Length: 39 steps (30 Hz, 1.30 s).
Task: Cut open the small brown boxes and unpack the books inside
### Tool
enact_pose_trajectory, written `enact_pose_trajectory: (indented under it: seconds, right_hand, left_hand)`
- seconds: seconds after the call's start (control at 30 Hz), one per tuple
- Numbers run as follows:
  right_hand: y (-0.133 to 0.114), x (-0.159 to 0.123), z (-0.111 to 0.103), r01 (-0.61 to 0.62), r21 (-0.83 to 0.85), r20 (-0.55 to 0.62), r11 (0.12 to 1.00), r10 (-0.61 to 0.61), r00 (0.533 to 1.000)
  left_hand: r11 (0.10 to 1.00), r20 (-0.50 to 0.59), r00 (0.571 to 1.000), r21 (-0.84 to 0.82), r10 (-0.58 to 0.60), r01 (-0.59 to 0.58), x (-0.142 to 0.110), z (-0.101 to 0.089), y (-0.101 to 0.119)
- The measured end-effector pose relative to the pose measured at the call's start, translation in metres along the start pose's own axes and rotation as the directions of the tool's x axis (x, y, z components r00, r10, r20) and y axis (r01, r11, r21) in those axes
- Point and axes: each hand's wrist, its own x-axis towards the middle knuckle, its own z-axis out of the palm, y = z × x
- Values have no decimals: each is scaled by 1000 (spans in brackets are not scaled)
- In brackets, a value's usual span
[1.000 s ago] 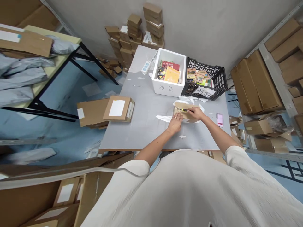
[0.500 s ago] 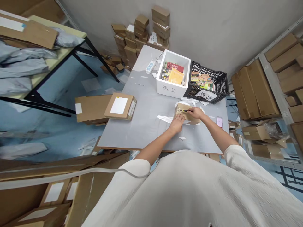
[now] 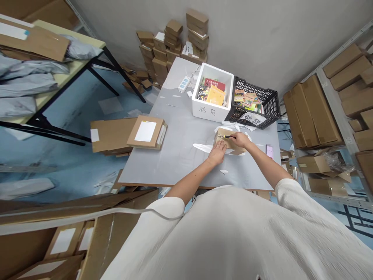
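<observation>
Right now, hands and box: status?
Right hand gripping yellow-and-black cutter at cardboard box. Left hand on box, fingers spread. White scraps close by; phone farther right.

My small brown box [image 3: 230, 144] lies on the grey table [image 3: 177, 163], my black-and-yellow cutter [image 3: 229, 137] over its top, blade end pointing left

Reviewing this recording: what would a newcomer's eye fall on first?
Probably the white bin of books at the back of the gray table, beside a black crate. Nearer, the left hand rests on a cardboard box, and the right hand holds a black-and-yellow tool over it.
</observation>
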Motion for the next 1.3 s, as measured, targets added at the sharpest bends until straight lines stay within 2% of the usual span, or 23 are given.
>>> enact_pose_trajectory:
  seconds: [0.27,0.77,1.3]
  right_hand:
    - [-3,-2,2,-15,11,-1,1000,15,1000]
    - [-6,-2,10,-15,16,1,1000,15,1000]
    - [11,-6,-6,-24,-14,54,1000,24,998]
  left_hand:
    - [1000,30,999,6,-9,9,1,-4,0]
    - [1000,17,1000,20,14,-14,0,-4,-1]
    - [1000,46,999,14,-3,2,-3,-9,0]
